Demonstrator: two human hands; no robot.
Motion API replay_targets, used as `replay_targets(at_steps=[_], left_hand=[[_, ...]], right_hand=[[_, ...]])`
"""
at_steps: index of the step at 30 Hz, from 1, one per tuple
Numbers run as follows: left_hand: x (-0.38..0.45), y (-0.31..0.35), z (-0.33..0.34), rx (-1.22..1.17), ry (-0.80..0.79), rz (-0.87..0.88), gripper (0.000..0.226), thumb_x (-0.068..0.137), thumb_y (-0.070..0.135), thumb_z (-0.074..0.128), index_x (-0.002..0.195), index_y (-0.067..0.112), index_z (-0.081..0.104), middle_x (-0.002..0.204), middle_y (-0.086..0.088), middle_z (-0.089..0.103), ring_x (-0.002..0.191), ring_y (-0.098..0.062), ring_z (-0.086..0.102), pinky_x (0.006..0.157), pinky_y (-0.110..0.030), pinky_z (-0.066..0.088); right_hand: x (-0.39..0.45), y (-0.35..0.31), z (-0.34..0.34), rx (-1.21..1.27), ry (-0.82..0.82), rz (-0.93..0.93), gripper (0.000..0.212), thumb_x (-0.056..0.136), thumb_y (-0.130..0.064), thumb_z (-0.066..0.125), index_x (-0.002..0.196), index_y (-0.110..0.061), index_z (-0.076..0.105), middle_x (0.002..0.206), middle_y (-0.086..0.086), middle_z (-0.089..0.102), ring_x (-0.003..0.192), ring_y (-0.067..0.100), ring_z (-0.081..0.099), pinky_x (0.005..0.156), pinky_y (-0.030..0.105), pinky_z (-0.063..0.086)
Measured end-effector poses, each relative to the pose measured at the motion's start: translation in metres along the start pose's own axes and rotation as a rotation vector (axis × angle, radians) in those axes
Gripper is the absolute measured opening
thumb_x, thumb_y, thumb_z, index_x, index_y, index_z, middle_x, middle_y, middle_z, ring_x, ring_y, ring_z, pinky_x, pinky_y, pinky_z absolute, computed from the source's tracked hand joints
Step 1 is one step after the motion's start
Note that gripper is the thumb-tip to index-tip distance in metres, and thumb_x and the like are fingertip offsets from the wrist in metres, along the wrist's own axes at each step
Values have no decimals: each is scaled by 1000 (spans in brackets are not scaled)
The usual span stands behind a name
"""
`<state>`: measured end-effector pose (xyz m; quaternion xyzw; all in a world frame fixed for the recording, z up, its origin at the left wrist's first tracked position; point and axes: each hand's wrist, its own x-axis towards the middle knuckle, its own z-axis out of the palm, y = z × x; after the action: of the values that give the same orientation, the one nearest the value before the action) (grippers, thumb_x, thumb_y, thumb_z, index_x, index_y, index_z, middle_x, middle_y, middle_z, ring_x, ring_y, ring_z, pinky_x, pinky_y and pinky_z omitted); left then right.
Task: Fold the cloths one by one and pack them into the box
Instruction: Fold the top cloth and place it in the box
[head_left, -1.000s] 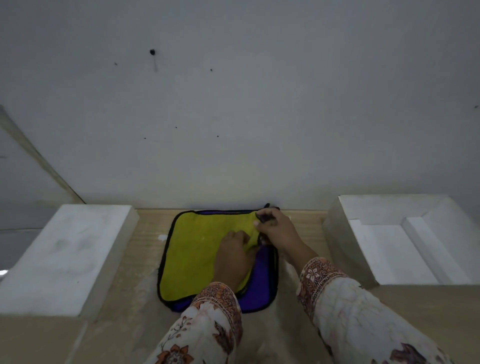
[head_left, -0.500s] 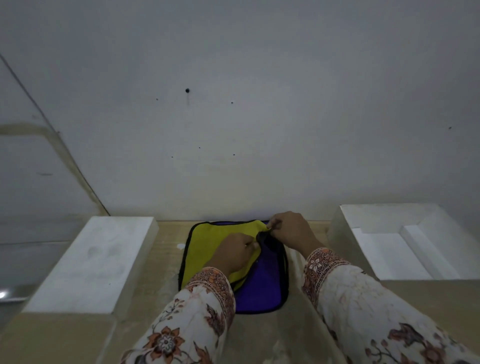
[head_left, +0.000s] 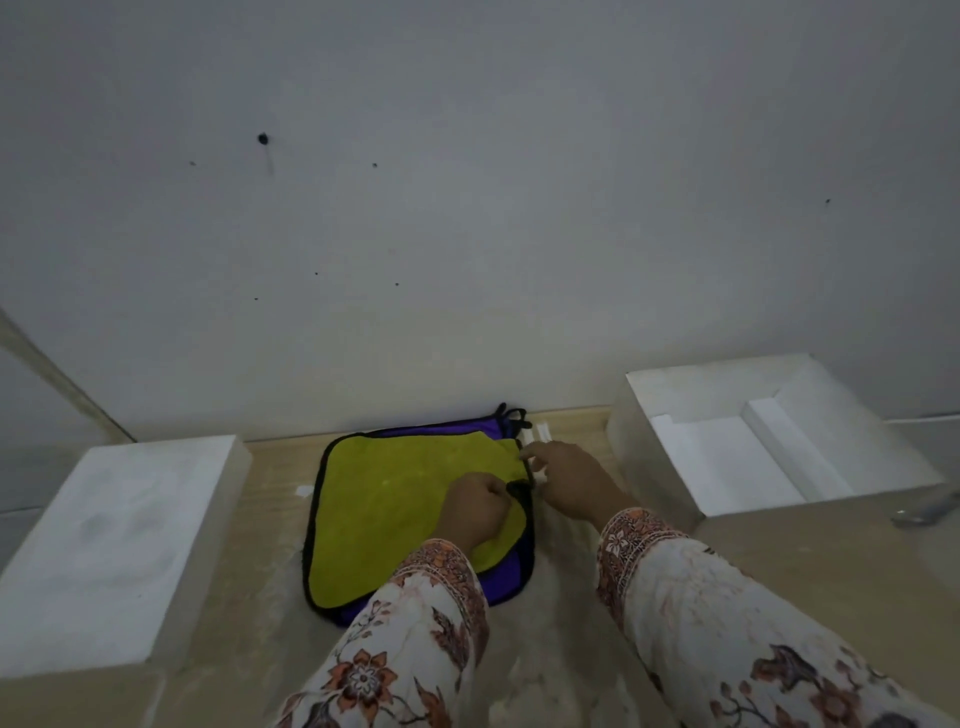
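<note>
**Cloth held at its right edge on the tabletop**

Head view: A cloth (head_left: 405, 499), yellow on its upper face and purple beneath with black edging, was laid flat on the wooden tabletop (head_left: 270, 525), close to the wall (head_left: 467, 208). Purple was exposed along the far edge and at the near right corner, where the yellow layer did not reach. A black loop (head_left: 511, 415) was seen at the cloth's far right corner.

The left hand (head_left: 475, 506) was rested on the yellow face near the right edge, its fingers curled into a fist-like shape over a dark bit of edging; whether the edging was truly gripped could not be told for certain. The right hand (head_left: 571, 480) was placed just beside the cloth's right edge, with its fingers bent and the black edging pinched at the fingertips near the far right corner. Both arms were covered by floral sleeves (head_left: 727, 639).

An open white box (head_left: 670, 415) was set to the right of the cloth, apart from it, with a white insert seen inside. A white block (head_left: 114, 545) was set to the left, also apart from the cloth. A small white scrap (head_left: 304, 490) was seen on the tabletop just left of the cloth.
</note>
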<state>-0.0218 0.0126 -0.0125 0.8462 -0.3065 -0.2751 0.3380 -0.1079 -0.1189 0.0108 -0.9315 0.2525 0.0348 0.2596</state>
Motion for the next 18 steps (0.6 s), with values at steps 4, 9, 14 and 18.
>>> replay_targets(at_steps=[4,9,14,18], left_hand=[[6,3,-14,-116,-14,-126,35,91,4,44,58,12,46,61,-8,46,56,-20,41,64,-34,35],[5,-3,-21,-236,0,-159,30,101,24,39,110,4,59,110,-18,59,100,-28,55,85,-36,38],[5,-11,-27,-114,-30,-32,34,91,40,60,69,18,47,65,-1,47,62,-17,46,58,-31,37],[3,-15,-32,-261,-113,-38,11,89,12,64,86,2,68,73,-12,61,60,-13,55,57,-21,50]], right_hand=[[5,-3,8,-2,29,-18,30,83,-18,67,113,-21,70,116,9,62,110,27,54,89,38,48],[15,-18,3,-15,68,-89,21,88,-21,60,103,-18,73,106,7,70,100,26,61,82,36,50],[27,-28,-11,-33,59,-109,14,83,-18,66,94,-20,75,98,3,73,92,21,65,74,28,47],[29,-19,-20,-94,26,-96,18,80,-13,69,92,-22,78,97,1,75,92,19,67,82,26,48]])
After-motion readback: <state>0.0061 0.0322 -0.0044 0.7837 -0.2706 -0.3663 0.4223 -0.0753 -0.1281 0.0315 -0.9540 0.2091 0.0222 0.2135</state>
